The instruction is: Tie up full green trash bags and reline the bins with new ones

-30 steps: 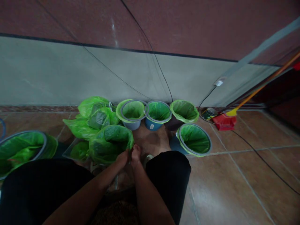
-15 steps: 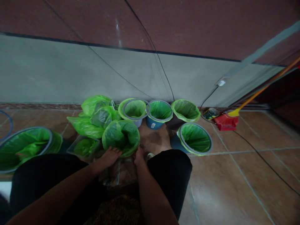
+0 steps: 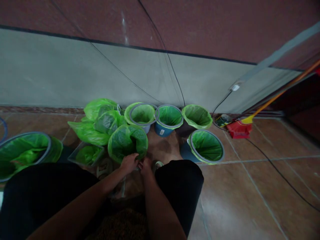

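Observation:
A green trash bag [image 3: 119,142] lines a bin in front of me, its edge folded outward over the rim. At the near right of that rim, my left hand [image 3: 129,163] is closed on the bag's edge, fingers bent over it. My right hand [image 3: 145,165] is closed beside it, pinching the same edge from outside. The two hands almost touch. The bin's own wall is hidden by the bag and my hands.
Filled green bags [image 3: 100,120] lie behind on the left, beside a clear tub [image 3: 86,163]. A large lined bin [image 3: 50,150] stands far left. Several lined bins, including a blue one [image 3: 188,151], stand by the wall. A red dustpan [image 3: 238,129] and black cable [image 3: 277,168] lie right.
My left hand has moved right along the near rim, from its left part to beside my right hand. My right hand has shifted slightly left. The camera view has shifted a little.

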The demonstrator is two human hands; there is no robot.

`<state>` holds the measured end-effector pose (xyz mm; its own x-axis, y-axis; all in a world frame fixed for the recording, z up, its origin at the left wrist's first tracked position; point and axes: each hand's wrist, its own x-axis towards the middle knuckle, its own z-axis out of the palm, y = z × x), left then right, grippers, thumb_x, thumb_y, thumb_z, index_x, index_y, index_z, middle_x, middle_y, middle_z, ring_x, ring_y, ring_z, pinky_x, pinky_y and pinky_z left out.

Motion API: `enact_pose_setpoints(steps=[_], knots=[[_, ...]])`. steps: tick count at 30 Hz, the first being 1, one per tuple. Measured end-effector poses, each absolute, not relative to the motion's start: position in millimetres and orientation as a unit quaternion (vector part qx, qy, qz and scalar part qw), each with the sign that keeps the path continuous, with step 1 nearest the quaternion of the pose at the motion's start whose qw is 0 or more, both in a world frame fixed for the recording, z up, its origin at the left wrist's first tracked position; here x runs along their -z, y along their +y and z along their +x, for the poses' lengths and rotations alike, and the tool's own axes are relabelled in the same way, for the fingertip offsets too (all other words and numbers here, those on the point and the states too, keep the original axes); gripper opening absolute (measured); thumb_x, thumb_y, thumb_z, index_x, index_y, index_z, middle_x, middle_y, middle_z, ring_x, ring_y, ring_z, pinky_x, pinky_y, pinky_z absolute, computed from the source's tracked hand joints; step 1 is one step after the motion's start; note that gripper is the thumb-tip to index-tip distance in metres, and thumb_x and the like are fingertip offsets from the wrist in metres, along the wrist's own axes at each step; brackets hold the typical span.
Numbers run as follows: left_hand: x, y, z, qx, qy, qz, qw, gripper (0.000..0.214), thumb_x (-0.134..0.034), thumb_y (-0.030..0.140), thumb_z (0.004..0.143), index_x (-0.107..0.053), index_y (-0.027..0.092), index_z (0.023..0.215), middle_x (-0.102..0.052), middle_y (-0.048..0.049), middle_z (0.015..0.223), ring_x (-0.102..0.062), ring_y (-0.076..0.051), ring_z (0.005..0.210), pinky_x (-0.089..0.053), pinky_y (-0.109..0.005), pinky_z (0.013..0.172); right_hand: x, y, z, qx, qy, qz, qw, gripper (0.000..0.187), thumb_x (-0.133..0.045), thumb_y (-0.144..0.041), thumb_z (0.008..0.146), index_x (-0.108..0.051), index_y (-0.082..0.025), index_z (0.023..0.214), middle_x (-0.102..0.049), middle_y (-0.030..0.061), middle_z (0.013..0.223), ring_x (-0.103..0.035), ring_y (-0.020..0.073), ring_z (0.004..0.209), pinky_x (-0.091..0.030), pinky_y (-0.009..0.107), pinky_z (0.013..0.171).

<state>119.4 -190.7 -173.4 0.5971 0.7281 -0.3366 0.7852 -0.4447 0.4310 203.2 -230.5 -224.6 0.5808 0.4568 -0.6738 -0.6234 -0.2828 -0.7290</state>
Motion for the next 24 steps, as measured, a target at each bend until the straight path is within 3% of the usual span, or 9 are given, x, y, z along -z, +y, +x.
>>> enact_pose_setpoints(steps=[3,6,14,21,24], knots=[[180,-184,117,0.05,0.462,0.84,0.28,0.028,-0.048,0.02,0.087,-0.069,0.021,0.105,-0.074,-0.0042,0.108,-0.066,-0.017,0.103,-0.046,-0.026,0.092,230,-232,200,-0.486,0.112,-0.645,0.579,0.011,-0.051,-0.016,0.078,-0.055,-0.02,0.068,-0.053,-0.0026,0.055,-0.055,0.0133,0.053,-0.041,0.021,0.05],[183,-180,109,0.05,0.477,0.832,0.279,0.029,-0.046,0.019,0.087,-0.071,0.021,0.102,-0.074,-0.0033,0.105,-0.067,-0.015,0.099,-0.047,-0.023,0.088,233,-234,199,-0.504,0.144,-0.631,0.573,0.008,-0.052,-0.017,0.077,-0.057,-0.02,0.072,-0.058,-0.0013,0.06,-0.055,0.0125,0.051,-0.042,0.022,0.048],[186,-177,101,0.08,0.52,0.81,0.258,0.032,-0.045,0.016,0.086,-0.07,0.019,0.106,-0.074,-0.0056,0.11,-0.067,-0.018,0.103,-0.048,-0.026,0.089,237,-234,199,-0.511,0.138,-0.624,0.575,0.016,-0.05,-0.005,0.068,-0.057,-0.019,0.067,-0.051,-0.0065,0.048,-0.046,0.0099,0.04,-0.038,0.02,0.044],[187,-165,107,0.145,0.535,0.8,0.227,0.02,-0.057,0.014,0.076,-0.072,0.018,0.09,-0.075,-0.0084,0.095,-0.069,-0.022,0.095,-0.051,-0.026,0.079,250,-237,197,-0.492,0.114,-0.659,0.557,0.016,-0.056,-0.011,0.071,-0.053,-0.019,0.058,-0.051,-0.0047,0.045,-0.048,0.0108,0.041,-0.036,0.021,0.041],[180,-170,110,0.133,0.532,0.812,0.202,0.028,-0.053,0.016,0.082,-0.068,0.014,0.105,-0.072,-0.0134,0.103,-0.068,-0.025,0.099,-0.051,-0.033,0.084,261,-237,198,-0.472,0.09,-0.67,0.566,0.02,-0.058,-0.016,0.079,-0.053,-0.017,0.06,-0.051,-0.0045,0.047,-0.048,0.0098,0.041,-0.039,0.021,0.042]])
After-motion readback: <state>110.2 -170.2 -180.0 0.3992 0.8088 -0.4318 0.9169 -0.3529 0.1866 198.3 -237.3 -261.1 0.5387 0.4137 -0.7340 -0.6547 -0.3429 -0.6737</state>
